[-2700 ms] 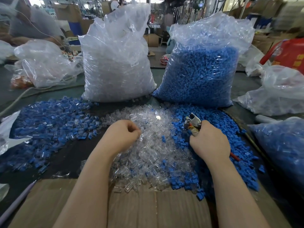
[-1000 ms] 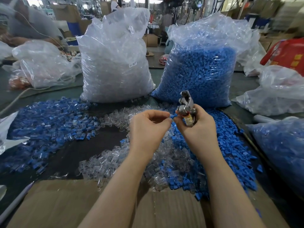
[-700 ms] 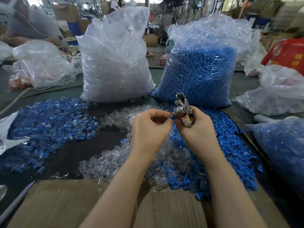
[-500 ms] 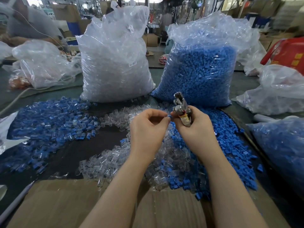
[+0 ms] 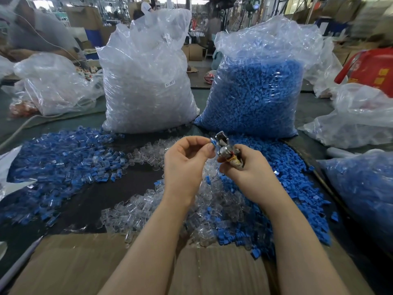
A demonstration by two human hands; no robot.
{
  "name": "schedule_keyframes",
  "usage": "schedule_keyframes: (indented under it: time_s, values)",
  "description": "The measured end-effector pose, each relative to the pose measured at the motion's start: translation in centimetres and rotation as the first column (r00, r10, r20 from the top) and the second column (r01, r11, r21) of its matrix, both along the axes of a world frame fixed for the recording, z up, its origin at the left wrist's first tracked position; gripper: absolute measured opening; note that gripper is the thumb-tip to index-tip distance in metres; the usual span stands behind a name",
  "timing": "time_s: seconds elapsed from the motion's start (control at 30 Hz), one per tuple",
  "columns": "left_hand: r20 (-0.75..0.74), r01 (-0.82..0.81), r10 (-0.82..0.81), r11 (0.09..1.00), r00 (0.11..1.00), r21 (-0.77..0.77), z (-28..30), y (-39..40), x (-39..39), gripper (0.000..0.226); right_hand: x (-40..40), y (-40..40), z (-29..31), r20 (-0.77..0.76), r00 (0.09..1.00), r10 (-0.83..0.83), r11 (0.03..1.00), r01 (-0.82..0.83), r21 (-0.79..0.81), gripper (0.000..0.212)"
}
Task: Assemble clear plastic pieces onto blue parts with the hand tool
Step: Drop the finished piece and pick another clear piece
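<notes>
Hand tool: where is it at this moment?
In the head view, the hand tool sits centre frame in the right hand, raised above the clear pieces, its metal head beside the left hand's fingertips.

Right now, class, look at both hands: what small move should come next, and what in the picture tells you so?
Probably the left hand should ease its pinched blue-and-clear piece into the metal head of the hand tool. The piece sits right beside that head, the right hand grips the tool upright, and whether the piece is seated cannot be told.
</notes>
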State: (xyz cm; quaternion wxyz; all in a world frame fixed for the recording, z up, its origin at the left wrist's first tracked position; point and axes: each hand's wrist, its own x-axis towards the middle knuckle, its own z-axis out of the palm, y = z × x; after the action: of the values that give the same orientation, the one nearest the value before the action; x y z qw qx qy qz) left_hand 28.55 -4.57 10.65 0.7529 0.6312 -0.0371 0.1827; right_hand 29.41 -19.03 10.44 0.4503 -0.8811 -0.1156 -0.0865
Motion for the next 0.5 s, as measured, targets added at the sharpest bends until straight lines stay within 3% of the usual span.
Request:
schedule_keyframes:
  time_s: [0.5]
  values:
    - [0.053,0.085,-0.085,0.996,0.995,0.007,-0.02,0.51,-0.09,0.017,-0.23,0.04,0.0,0.023,1.0,0.003,0.998,-0.001,-0.058,0.005]
